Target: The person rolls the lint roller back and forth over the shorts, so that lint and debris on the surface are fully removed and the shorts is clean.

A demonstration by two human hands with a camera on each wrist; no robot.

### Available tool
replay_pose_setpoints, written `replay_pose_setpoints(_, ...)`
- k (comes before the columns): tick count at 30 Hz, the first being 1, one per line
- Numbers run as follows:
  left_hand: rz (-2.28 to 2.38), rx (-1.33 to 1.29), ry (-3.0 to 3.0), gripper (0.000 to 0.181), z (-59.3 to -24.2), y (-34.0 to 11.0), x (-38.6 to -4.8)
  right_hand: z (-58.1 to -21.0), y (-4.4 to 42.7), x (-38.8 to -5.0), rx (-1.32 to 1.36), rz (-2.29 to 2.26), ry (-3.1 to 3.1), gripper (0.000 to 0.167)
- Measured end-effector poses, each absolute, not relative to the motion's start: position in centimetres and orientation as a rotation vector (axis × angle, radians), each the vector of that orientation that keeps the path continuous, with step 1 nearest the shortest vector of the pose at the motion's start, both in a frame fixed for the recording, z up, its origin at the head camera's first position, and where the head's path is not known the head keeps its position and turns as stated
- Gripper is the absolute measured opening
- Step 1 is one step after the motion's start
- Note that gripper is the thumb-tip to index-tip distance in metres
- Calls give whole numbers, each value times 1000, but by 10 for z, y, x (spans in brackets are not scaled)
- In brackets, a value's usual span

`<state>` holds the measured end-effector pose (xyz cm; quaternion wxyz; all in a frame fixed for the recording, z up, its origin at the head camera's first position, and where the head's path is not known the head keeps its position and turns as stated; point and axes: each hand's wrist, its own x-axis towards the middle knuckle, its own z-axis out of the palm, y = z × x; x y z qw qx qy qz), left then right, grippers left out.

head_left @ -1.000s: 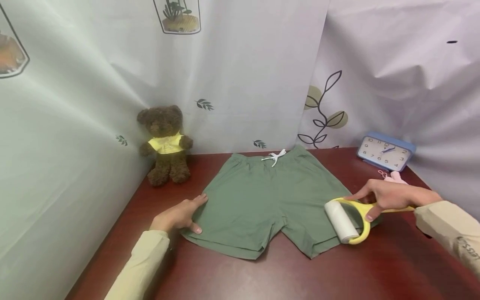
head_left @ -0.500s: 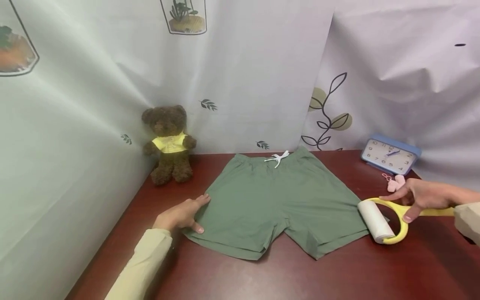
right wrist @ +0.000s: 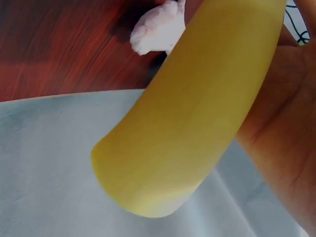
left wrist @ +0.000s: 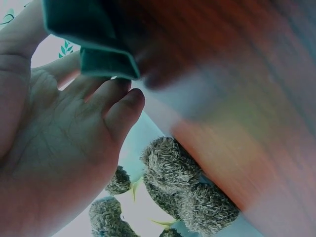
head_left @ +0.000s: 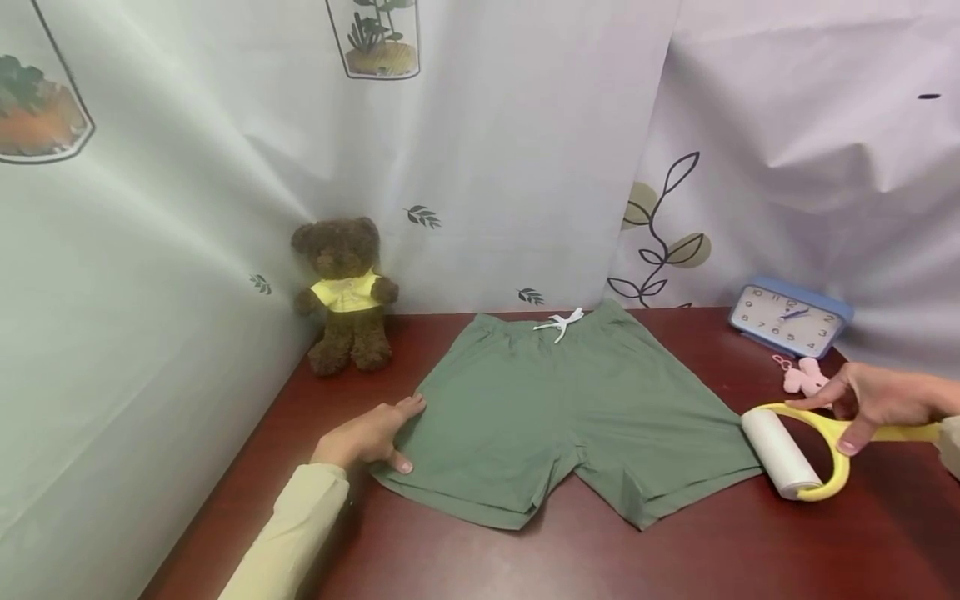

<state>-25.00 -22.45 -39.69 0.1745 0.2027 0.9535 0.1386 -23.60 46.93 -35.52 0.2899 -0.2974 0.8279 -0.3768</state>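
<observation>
Green shorts lie flat on the table, waistband at the back with a white drawstring bow. My left hand rests on the left edge of the shorts, fingers extended and thumb on the lower leg. The left wrist view shows the palm beside a fold of the fabric. A yellow-framed lint roller is gripped in my right hand. Its white roll sits at the right leg's outer edge; I cannot tell whether it presses the cloth. The yellow handle fills the right wrist view.
A brown teddy bear in a yellow shirt sits at the back left. At the back right stands a blue clock, with a pink plush keychain before it, close to my right hand. Printed curtains enclose the dark red table.
My right hand has moved the lint roller rightward, from on top of the right leg out to its edge. The left hand has stayed in place. The view has shifted slightly.
</observation>
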Motion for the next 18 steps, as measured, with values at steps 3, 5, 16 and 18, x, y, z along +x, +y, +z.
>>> replay_pose_setpoints(3,390,566,2711,107,-395,-226,-250,-355,473,-235,-803,-1035,2195,62)
replay_pose_setpoints(5,392,560,2719,107,-395,-227,-250,-354,473,-234,-787,-1036,2207,62)
replay_pose_setpoints(16,404,569,2702,108,-397,-224,-249,-362,484,-220,-873,-897,2492,77)
replay_pose_setpoints(18,400,570,2710,108,-396,-224,-249,-361,488,-220,-800,-844,2629,79)
